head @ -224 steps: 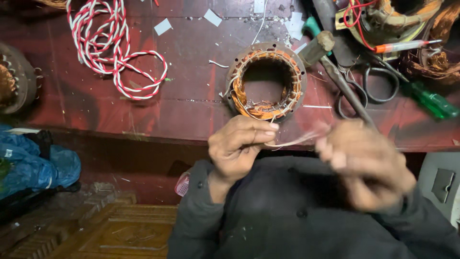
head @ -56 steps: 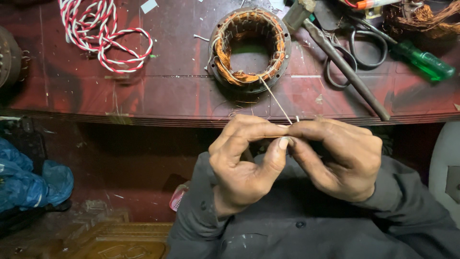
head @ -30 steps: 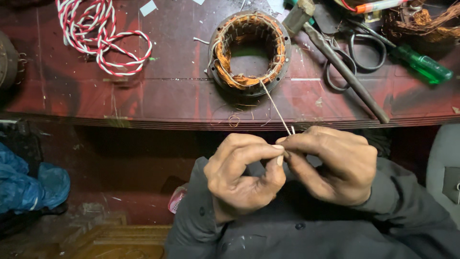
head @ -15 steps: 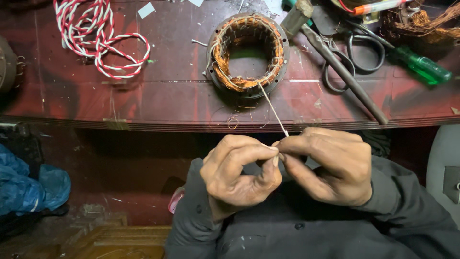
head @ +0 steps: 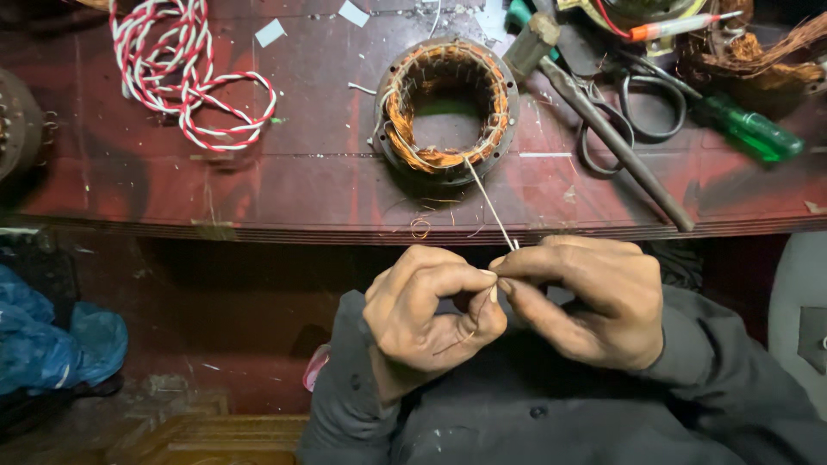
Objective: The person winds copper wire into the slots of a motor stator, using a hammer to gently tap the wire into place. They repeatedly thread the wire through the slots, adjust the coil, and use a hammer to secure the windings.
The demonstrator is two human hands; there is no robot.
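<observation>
You worked at the dark red wooden workbench (head: 258, 172), where the round copper-wound motor stator (head: 445, 110) lay beside long metal scissors (head: 633, 120). Your right hand (head: 594, 297) and left hand (head: 426, 314) met below the bench edge, fingertips pinched shut on the thin pale wire (head: 489, 205) running from the stator.

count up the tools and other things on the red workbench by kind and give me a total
Motor stator with copper windings: 1
Red-and-white twisted cord: 1
Hammer: 1
Scissors: 1
Green-handled screwdriver: 1
Orange-tipped pen-like tool: 1
Loose copper wire bundle: 1
Total: 7
</observation>
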